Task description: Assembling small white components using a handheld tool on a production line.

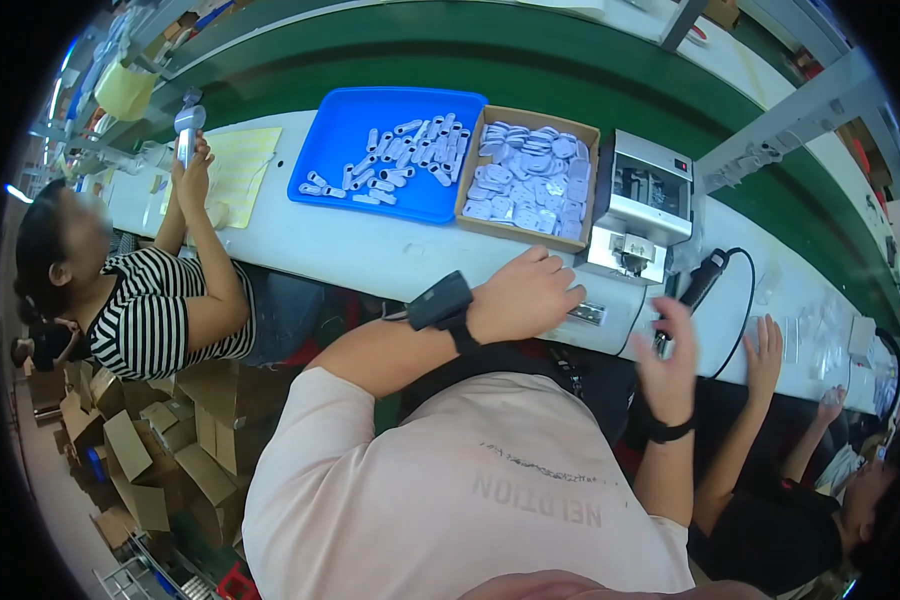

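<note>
Head view: from here I look down on a person in a pale shirt (450,480) seated at a white bench (390,245).
Left hand (530,295): bent over the bench's near edge, fingers curled downward; I cannot tell whether they pinch anything.
Metal plate (588,313): small and shiny, at the bench edge just beside the left fingertips.
Right hand (670,365): raised and blurred, thumb and fingers spread apart, near a black-handled tool (705,280) with a black cable.
Wrists: a black box-shaped device (440,300) strapped on the left, a black band (667,430) on the right.
Cardboard box (515,234): beyond the left hand, filled with white rounded pieces (530,180).
Blue tray (320,140): left of the box and against it, with small white devices (410,145) scattered inside, many dark at one end.
Silver machine (650,185): right of the box, dark front, a smaller metal fixture (625,255) before it.
Neighbours: a striped-top co-worker (155,315) on the left lifts a pale handheld object (186,145); a dark-clad one (770,535) reaches over the bench on the right.
</note>
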Action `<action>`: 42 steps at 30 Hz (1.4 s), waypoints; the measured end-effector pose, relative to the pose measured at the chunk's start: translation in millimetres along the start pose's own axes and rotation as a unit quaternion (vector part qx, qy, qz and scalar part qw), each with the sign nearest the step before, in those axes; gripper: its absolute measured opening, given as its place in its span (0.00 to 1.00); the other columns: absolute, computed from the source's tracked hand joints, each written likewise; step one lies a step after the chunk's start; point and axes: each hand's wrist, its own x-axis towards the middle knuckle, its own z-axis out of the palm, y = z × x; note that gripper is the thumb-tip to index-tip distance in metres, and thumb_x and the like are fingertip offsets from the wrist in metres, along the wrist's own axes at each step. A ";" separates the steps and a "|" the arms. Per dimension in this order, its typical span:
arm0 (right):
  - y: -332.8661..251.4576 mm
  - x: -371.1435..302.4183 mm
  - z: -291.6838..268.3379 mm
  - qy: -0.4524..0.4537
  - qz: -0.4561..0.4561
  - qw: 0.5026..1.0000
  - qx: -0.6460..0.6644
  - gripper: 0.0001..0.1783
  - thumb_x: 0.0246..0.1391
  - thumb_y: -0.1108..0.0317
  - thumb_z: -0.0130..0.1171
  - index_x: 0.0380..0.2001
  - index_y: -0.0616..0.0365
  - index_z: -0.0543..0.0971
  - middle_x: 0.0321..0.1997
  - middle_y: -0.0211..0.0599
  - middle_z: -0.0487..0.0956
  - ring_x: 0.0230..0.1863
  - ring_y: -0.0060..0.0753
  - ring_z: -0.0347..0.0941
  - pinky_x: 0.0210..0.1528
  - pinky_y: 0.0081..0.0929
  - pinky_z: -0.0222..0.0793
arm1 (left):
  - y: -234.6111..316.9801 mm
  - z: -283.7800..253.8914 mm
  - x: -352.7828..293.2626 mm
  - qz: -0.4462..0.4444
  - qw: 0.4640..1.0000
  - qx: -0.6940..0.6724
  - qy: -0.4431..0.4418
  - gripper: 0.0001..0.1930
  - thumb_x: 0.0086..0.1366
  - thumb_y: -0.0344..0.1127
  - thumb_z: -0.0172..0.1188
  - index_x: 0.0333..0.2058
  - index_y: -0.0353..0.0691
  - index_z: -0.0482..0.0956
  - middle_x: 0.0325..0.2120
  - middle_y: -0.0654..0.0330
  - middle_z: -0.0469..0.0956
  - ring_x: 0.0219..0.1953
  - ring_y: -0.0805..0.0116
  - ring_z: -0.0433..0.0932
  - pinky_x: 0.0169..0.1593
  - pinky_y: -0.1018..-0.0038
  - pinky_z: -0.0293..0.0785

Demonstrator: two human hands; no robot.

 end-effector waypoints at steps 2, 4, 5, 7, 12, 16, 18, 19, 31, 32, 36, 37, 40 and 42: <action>-7.0 8.7 23.1 -0.054 -0.116 0.988 -0.087 0.31 0.54 0.72 0.71 0.61 0.63 0.76 0.59 0.48 0.78 0.57 0.46 0.76 0.57 0.39 0.74 | -11.6 12.9 -2.6 -0.019 0.998 0.048 -0.034 0.18 0.61 0.43 0.71 0.48 0.45 0.82 0.34 0.61 0.79 0.46 0.58 0.80 0.57 0.63 0.70; 14.4 11.1 47.3 -0.109 -0.127 0.973 -0.158 0.28 0.52 0.73 0.72 0.57 0.62 0.78 0.57 0.49 0.79 0.56 0.54 0.76 0.58 0.42 0.74 | -15.5 4.6 -3.8 -0.002 1.000 0.018 0.013 0.18 0.61 0.42 0.71 0.48 0.45 0.82 0.35 0.61 0.79 0.46 0.57 0.80 0.56 0.62 0.71; 20.4 9.6 51.7 -0.110 -0.128 0.973 -0.157 0.28 0.52 0.73 0.72 0.57 0.62 0.78 0.57 0.49 0.79 0.56 0.54 0.76 0.58 0.42 0.74 | -16.3 -3.7 -6.0 0.015 0.998 -0.014 0.057 0.17 0.60 0.41 0.71 0.47 0.45 0.83 0.35 0.61 0.80 0.46 0.57 0.80 0.56 0.62 0.71; 32.2 7.3 51.9 -0.115 -0.101 0.978 -0.144 0.26 0.52 0.73 0.72 0.56 0.62 0.79 0.57 0.50 0.79 0.56 0.56 0.76 0.59 0.42 0.73 | -26.8 -13.5 -16.9 0.026 0.986 -0.083 0.144 0.15 0.59 0.38 0.72 0.45 0.44 0.84 0.38 0.60 0.82 0.47 0.56 0.80 0.54 0.60 0.73; 25.2 3.8 52.7 -0.051 -0.104 0.984 -0.136 0.24 0.53 0.73 0.72 0.54 0.62 0.80 0.56 0.50 0.80 0.57 0.55 0.76 0.60 0.42 0.73 | -142.7 -53.9 -88.2 -0.224 0.944 0.086 0.226 0.13 0.59 0.31 0.70 0.43 0.42 0.86 0.41 0.55 0.84 0.45 0.50 0.82 0.51 0.57 0.77; 15.1 4.6 47.4 -0.013 -0.103 0.987 -0.122 0.22 0.54 0.73 0.71 0.53 0.61 0.80 0.56 0.49 0.80 0.58 0.55 0.76 0.60 0.41 0.73 | -205.2 -65.7 -113.3 -0.312 0.928 0.166 0.115 0.13 0.59 0.29 0.69 0.44 0.42 0.86 0.40 0.52 0.84 0.45 0.48 0.83 0.50 0.55 0.79; 9.2 6.7 45.0 -0.007 -0.098 0.988 -0.120 0.22 0.54 0.73 0.71 0.53 0.61 0.80 0.55 0.49 0.80 0.58 0.54 0.76 0.60 0.41 0.73 | -222.3 -58.0 -116.7 -0.332 0.933 0.123 0.067 0.13 0.59 0.29 0.69 0.44 0.41 0.86 0.41 0.50 0.84 0.46 0.46 0.83 0.50 0.56 0.79; 8.8 6.9 44.3 -0.004 -0.103 0.988 -0.114 0.22 0.54 0.73 0.71 0.52 0.61 0.81 0.55 0.48 0.80 0.57 0.54 0.76 0.60 0.41 0.74 | -225.4 -60.4 -113.6 -0.315 0.941 0.104 0.071 0.13 0.60 0.29 0.69 0.44 0.40 0.85 0.42 0.49 0.84 0.46 0.45 0.83 0.50 0.55 0.79; 6.6 -6.0 22.2 0.017 -0.067 0.992 -0.101 0.21 0.55 0.72 0.71 0.53 0.61 0.81 0.54 0.45 0.80 0.54 0.50 0.78 0.54 0.38 0.76 | -184.2 -73.0 -98.6 -0.306 0.924 0.144 0.181 0.14 0.64 0.31 0.68 0.48 0.37 0.84 0.39 0.51 0.84 0.42 0.54 0.84 0.47 0.61 0.78; -2.1 -2.0 22.0 -0.005 -0.062 0.995 -0.073 0.22 0.55 0.72 0.71 0.53 0.60 0.81 0.54 0.46 0.80 0.53 0.50 0.79 0.53 0.37 0.77 | -173.7 -70.0 -95.1 -0.263 0.943 0.090 0.182 0.14 0.64 0.30 0.69 0.48 0.37 0.84 0.39 0.52 0.84 0.43 0.54 0.83 0.47 0.60 0.78; -32.3 10.9 40.5 -0.053 -0.107 0.992 -0.034 0.22 0.54 0.70 0.72 0.52 0.60 0.81 0.52 0.46 0.81 0.48 0.50 0.80 0.48 0.36 0.78 | -65.4 -45.2 -53.3 -0.003 0.993 -0.023 0.114 0.13 0.60 0.31 0.72 0.44 0.41 0.84 0.38 0.58 0.83 0.44 0.57 0.81 0.52 0.60 0.74; -36.6 17.6 49.0 -0.058 -0.165 0.983 -0.052 0.21 0.54 0.70 0.72 0.52 0.59 0.82 0.51 0.45 0.81 0.46 0.49 0.80 0.47 0.36 0.78 | -39.1 -41.5 -41.3 0.025 0.995 -0.056 0.077 0.13 0.59 0.32 0.72 0.43 0.42 0.84 0.39 0.60 0.83 0.45 0.57 0.80 0.53 0.59 0.73; -29.9 23.9 57.3 -0.077 -0.216 0.970 -0.083 0.19 0.54 0.70 0.72 0.49 0.59 0.82 0.47 0.44 0.82 0.43 0.48 0.81 0.45 0.37 0.79 | -14.6 -21.7 -28.7 0.068 0.987 -0.099 0.111 0.15 0.58 0.32 0.73 0.44 0.42 0.83 0.38 0.61 0.82 0.44 0.54 0.80 0.53 0.58 0.73; -17.4 24.7 58.3 -0.103 -0.200 0.968 -0.115 0.17 0.54 0.70 0.71 0.47 0.58 0.83 0.43 0.43 0.82 0.41 0.48 0.81 0.43 0.38 0.79 | -16.7 -8.4 -28.8 0.066 0.986 -0.097 0.118 0.16 0.58 0.33 0.73 0.45 0.42 0.83 0.39 0.61 0.82 0.44 0.54 0.80 0.53 0.58 0.73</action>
